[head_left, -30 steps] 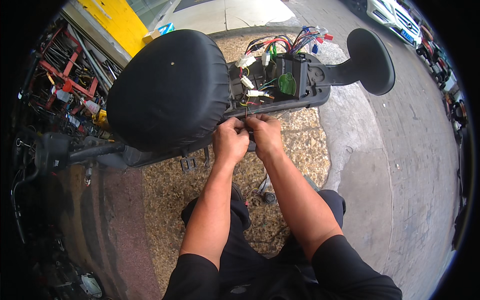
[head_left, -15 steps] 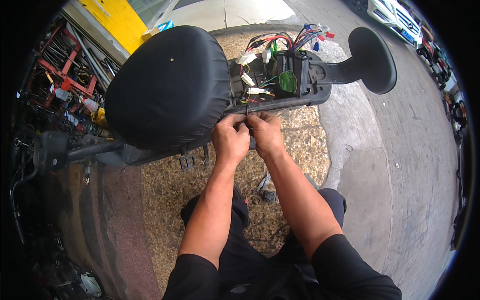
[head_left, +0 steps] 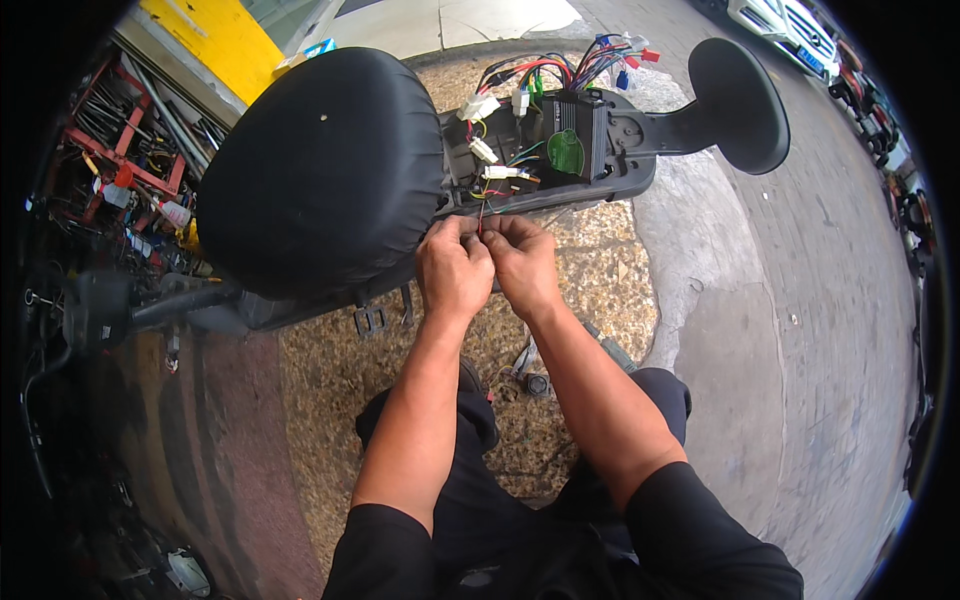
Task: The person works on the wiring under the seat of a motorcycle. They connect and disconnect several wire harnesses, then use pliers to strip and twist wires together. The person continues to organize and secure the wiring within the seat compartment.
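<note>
Side by side at the near edge of the scooter's open seat compartment (head_left: 470, 160), my left hand (head_left: 455, 272) and my right hand (head_left: 526, 264) are both closed, fingertips pinched together. A thin wire (head_left: 482, 212), reddish and dark, runs down from the compartment into both pinches; its end is hidden by my fingers. Just above the hands lie white plug connectors (head_left: 502, 173). Right of them sits a black finned controller box (head_left: 590, 140) with a green round label. Behind it rises a bundle of coloured wires (head_left: 575, 72) with red and blue ends.
The black padded seat (head_left: 325, 180) stands left of my hands, and a black backrest (head_left: 740, 105) juts out right. A small round dark part with wires (head_left: 538, 384) lies on the ground between my feet. Tools and a red rack (head_left: 125, 150) fill the left; a white car (head_left: 790, 30) is far right.
My hands have drawn slightly closer together, and my right fingers have tilted in toward the left ones around the wire. The whole view has shifted a little.
</note>
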Demonstrator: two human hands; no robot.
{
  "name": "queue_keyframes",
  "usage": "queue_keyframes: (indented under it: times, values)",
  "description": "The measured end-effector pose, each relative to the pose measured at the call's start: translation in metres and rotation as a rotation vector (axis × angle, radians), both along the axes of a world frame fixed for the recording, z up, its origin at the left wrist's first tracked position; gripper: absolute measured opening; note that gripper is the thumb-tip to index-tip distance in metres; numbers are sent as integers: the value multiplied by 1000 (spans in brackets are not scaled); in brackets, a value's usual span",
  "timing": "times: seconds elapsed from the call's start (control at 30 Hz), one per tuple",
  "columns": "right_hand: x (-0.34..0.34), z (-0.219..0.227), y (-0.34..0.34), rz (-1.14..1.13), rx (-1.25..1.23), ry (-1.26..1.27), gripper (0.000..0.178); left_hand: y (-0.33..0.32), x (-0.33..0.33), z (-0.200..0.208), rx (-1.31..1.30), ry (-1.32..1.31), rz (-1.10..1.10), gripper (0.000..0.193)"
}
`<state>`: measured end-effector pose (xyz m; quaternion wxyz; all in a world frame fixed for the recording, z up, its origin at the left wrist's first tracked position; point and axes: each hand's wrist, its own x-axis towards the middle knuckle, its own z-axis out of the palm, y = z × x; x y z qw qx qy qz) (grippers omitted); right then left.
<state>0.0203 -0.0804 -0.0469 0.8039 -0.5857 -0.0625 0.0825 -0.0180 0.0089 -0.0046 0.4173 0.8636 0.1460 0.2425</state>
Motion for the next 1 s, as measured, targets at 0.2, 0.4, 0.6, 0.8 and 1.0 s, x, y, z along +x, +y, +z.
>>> queue_keyframes:
  times: [0.2,0.4,0.6,0.8,1.0]
  values:
    - [-5,-1,-5,10,83,17,25,-1,3,3,-117,11,107,13]
    - [-4,7,-14,133,187,173,29,-3,7,1,-275,49,99,22]
    - [7,9,-39,327,133,45,24,-9,19,-13,-536,-76,140,19]
    - [27,14,-91,363,-341,-82,18,-12,20,-6,-304,-106,171,17]
    - [41,28,-134,309,-420,-65,18,-6,20,-7,79,-56,219,20]
